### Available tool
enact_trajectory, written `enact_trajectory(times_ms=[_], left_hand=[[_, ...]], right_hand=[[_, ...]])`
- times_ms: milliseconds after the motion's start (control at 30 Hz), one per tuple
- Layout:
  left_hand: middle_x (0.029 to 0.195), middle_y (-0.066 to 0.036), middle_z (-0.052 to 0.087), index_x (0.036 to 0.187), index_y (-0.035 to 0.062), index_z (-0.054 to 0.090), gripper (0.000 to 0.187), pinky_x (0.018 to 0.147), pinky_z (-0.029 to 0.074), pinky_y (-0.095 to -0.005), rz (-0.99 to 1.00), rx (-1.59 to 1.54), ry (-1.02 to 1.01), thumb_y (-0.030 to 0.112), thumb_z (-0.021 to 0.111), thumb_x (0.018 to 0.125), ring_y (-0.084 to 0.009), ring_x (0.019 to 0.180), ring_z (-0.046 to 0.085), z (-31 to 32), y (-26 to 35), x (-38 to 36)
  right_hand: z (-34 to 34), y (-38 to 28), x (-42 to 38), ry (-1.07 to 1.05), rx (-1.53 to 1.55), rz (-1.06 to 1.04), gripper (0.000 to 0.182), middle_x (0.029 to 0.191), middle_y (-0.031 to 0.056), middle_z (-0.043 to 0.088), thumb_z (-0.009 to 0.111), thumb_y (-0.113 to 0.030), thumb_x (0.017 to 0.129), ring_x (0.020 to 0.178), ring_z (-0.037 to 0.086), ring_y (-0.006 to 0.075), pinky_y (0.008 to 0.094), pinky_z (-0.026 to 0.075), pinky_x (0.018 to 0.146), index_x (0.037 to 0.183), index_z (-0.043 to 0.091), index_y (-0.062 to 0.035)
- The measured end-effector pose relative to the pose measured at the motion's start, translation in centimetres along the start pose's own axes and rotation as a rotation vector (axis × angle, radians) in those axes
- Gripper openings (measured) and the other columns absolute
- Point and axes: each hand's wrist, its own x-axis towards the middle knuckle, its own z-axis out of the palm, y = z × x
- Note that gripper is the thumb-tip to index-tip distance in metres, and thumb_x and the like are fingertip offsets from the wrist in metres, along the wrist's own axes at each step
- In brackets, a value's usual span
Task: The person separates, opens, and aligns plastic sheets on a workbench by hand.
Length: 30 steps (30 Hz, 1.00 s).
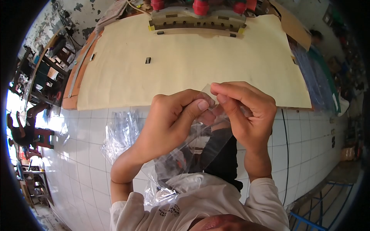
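Note:
Between my two hands is a clear plastic sheet [196, 134], its upper corner poking up above the fingers and the rest hanging over my lap. My left hand [173, 119] pinches its edge between thumb and bent forefinger. Close beside it, my right hand [246, 113] grips the same edge with thumb and forefinger together. Both hands are raised near the front edge of a table covered in cream paper [185, 73]. More crumpled clear plastic [121, 133] shows below the table edge on the left.
A machine [196, 21] with red parts stands at the table's back. A small dark block [148, 60] lies on the paper. At the left edge is a metal ruler [81, 71]. Plastic sheeting [314, 79] hangs at the right. Another person [25, 131] sits far left.

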Motion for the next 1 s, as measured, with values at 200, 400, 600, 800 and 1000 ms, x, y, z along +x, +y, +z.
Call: enact_trajectory(times_ms=[200,400,600,800,1000], left_hand=[[0.079,-0.013,0.071,0.099,-0.008,0.066,0.018,0.068,0.054,-0.0266,0.0,-0.026,-0.016,0.006,0.055,0.097,-0.015,0.076,0.07,-0.04,0.28,-0.03],[0.08,-0.013,0.072,0.099,-0.008,0.066,0.018,0.069,0.054,-0.0264,0.003,-0.061,-0.001,0.006,0.056,0.097,-0.0152,0.076,0.07,0.09,-0.02,-0.14],[0.087,-0.008,0.07,0.104,-0.0071,0.065,0.02,0.068,0.049,-0.0214,-0.001,0.023,-0.041,0.008,0.054,0.099,-0.0086,0.077,0.062,-0.22,0.3,-0.21],[0.089,-0.009,0.07,0.104,-0.0075,0.065,0.02,0.069,0.05,-0.022,-0.054,0.02,-0.057,0.008,0.053,0.099,-0.0094,0.078,0.064,-0.3,0.8,-0.24],[0.089,-0.011,0.07,0.105,-0.0093,0.063,0.021,0.073,0.054,-0.0246,-0.034,-0.023,-0.053,0.007,0.051,0.1,-0.0128,0.082,0.067,-0.17,0.33,-0.2]], right_hand=[[-0.04,0.15,0.06,0.0,0.025,-0.01,0.019,0.087,0.0134,0.071,0.063,0.006,0.087,0.077,0.07,0.0176,0.0259,0.055,0.068,0.103,0.072,0.0007],[-0.09,0.27,-0.06,-0.004,0.041,0.012,0.019,0.088,0.0132,0.071,0.062,0.005,0.088,0.076,0.07,0.0172,0.0257,0.055,0.067,0.104,0.071,0.0007],[-0.06,0.31,-0.21,-0.001,0.065,0.011,0.019,0.09,0.0129,0.072,0.062,0.005,0.088,0.074,0.069,0.0165,0.0256,0.054,0.066,0.104,0.071,0.0003],[-0.14,0.1,-0.3,0.004,0.058,0.03,0.019,0.09,0.0129,0.072,0.062,0.005,0.088,0.076,0.069,0.0173,0.0259,0.054,0.067,0.104,0.071,0.0003],[-0.12,0.4,-0.19,0.006,0.042,-0.018,0.019,0.09,0.0132,0.071,0.062,0.004,0.088,0.075,0.069,0.017,0.0257,0.054,0.066,0.104,0.071,0.0005]])
